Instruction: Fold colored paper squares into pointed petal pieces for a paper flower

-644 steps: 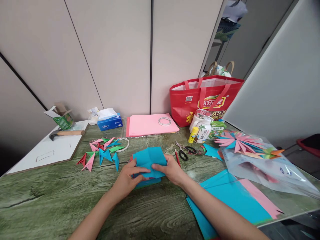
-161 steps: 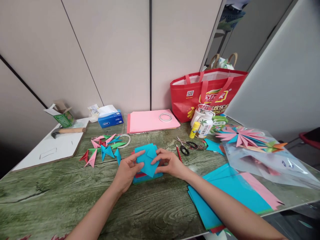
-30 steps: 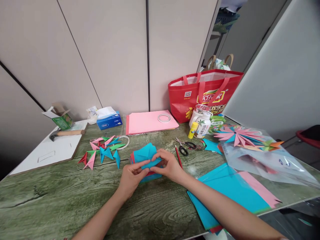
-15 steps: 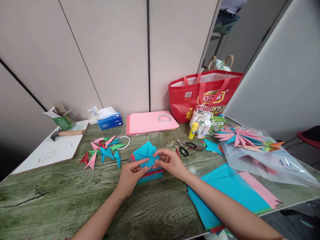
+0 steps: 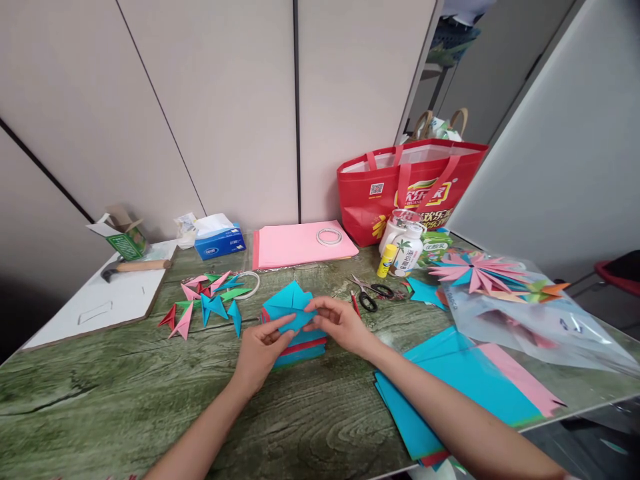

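Moved since the frame of one second ago: folded blue sheet (image 5: 291,304), then bent up between the fingers, now flatter, its peak toward twelve o'clock. Clock centred on this sheet, twelve toward the wall.

Item: large blue sheets (image 5: 475,380), four o'clock, near table edge, right forearm passing over them.

Item: stack of small papers (image 5: 307,353), blue and red, at six; folded sheet directly above it, contact between the two not certain.

Item: left hand (image 5: 253,353), between seven and eight, index finger laid on the sheet, thumb at its near edge, pinching.

Item: right hand (image 5: 343,323), between three and four, thumb and fingertips pinching the right edge; firmness cannot be told.

Handling, judged: sheet light, thin, moderately stiff at its creases, easily dented, little prone to slip; best held lightly by the doubled edges, sparing the peak.

Item: coloured folded pieces (image 5: 213,308), at nine.

Item: scissors (image 5: 363,286), near three.

Item: glue stick (image 5: 385,261), at two.

Item: pink sheets (image 5: 295,243), at twelve.
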### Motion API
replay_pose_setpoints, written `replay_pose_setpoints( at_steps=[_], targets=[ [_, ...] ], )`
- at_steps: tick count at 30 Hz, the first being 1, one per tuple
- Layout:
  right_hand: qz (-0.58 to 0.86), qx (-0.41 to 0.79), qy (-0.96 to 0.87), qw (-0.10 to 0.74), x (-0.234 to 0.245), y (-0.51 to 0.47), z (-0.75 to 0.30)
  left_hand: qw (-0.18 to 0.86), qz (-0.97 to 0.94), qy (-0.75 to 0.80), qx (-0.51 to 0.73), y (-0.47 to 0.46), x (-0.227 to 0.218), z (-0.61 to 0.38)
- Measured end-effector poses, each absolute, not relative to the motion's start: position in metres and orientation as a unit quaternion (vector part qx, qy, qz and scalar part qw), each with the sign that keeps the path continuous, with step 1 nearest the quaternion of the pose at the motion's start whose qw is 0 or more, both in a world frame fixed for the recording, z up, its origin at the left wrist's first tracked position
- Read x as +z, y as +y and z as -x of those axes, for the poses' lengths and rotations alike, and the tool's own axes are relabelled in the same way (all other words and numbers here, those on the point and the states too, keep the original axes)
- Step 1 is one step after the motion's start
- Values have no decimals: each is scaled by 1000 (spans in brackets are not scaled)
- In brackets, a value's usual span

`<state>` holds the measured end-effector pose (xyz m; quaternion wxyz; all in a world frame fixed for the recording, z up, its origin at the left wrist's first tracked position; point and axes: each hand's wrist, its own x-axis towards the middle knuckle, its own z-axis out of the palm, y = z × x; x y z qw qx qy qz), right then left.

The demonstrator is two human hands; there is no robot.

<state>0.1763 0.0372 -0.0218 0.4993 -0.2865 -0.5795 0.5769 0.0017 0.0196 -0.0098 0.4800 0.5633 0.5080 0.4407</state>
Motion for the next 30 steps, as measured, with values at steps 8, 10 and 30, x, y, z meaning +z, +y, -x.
replay_pose_setpoints(
  at_steps=[8,10,30],
  targets=[
    [382,501,-607,484,-20,37,-178,514,-505,475,505,20,-8,-1],
    [387,493,-618,475,-19,36,-178,535,-485,472,505,23,-11,2],
    [394,471,-614,497,-19,35,-179,540,-569,457,419,21,-12,5]
  ],
)
